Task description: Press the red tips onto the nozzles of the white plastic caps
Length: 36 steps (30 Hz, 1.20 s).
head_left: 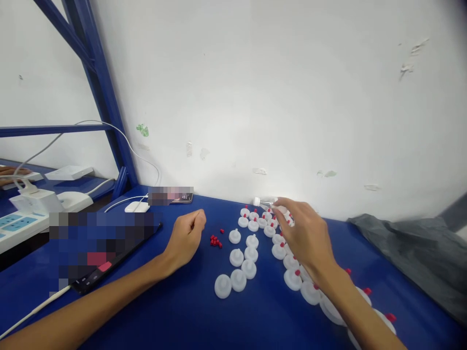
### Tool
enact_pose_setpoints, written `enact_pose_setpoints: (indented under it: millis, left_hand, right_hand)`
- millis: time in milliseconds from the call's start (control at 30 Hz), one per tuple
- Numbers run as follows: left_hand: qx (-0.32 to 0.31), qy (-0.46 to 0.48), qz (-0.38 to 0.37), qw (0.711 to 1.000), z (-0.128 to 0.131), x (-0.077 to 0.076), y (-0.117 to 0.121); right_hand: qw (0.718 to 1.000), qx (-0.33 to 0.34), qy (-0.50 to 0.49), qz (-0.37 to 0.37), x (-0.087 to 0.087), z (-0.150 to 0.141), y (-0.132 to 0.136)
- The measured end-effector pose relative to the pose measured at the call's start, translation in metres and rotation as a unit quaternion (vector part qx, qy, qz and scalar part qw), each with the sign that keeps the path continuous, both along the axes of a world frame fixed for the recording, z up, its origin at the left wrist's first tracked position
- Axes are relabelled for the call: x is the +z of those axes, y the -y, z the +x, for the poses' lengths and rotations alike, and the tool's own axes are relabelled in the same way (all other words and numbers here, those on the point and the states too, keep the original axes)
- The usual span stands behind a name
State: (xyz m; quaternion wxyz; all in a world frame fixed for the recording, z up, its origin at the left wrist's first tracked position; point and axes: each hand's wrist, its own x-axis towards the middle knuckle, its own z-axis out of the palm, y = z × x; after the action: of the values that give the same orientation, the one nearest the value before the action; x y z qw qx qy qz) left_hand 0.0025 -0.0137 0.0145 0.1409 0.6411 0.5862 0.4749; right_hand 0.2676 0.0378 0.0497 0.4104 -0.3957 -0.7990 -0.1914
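My right hand (306, 233) pinches a small clear bottle (268, 202) between thumb and fingers. The bottle lies sideways in the air, its white cap pointing left, above white lids with red tips (293, 280) that run in rows under my wrist. My left hand (187, 238) is closed in a fist near the table; whatever it holds, if anything, is hidden. Just right of that fist sits a little heap of small red caps (214, 240), one lying apart from the others. Between my hands stand several round white lids (236, 257) with bare nozzles.
A dark tablet-like device (120, 262) with a cable lies at left. Behind it are a phone (182, 198) and a white charger (137, 207). A power strip (22, 226) borders the left side. Grey cloth (404, 253) covers the right edge; a wall closes the back.
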Motion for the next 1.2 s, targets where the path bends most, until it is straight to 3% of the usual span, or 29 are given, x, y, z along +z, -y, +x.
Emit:
enact_pose_setpoints:
  millis: [167,333,500,667,933,1200]
  left_hand:
    - [0.007,-0.076,-0.045,0.996,-0.005,-0.005,-0.011]
    - [0.003,-0.137,-0.07,0.988,-0.003,-0.01,-0.011]
    - [0.002,-0.173,-0.077,0.982,-0.002,-0.011,-0.009]
    - [0.002,-0.188,-0.081,0.979,-0.002,-0.012,-0.008]
    - [-0.008,-0.191,-0.083,0.978,-0.002,-0.013,-0.008]
    - [-0.017,-0.177,-0.083,0.98,-0.002,-0.011,-0.006]
  right_hand:
    - [0.998,0.014,0.03,-0.045,-0.005,-0.011,0.006]
    - [0.989,0.039,0.097,-0.104,-0.021,-0.02,0.007]
    - [0.974,0.062,0.15,-0.155,-0.025,-0.02,0.004]
    - [0.966,0.07,0.19,-0.161,-0.027,-0.021,0.004]
    - [0.982,0.016,0.127,-0.138,-0.033,-0.022,0.005]
    - [0.963,0.006,0.168,-0.211,-0.043,-0.019,0.006]
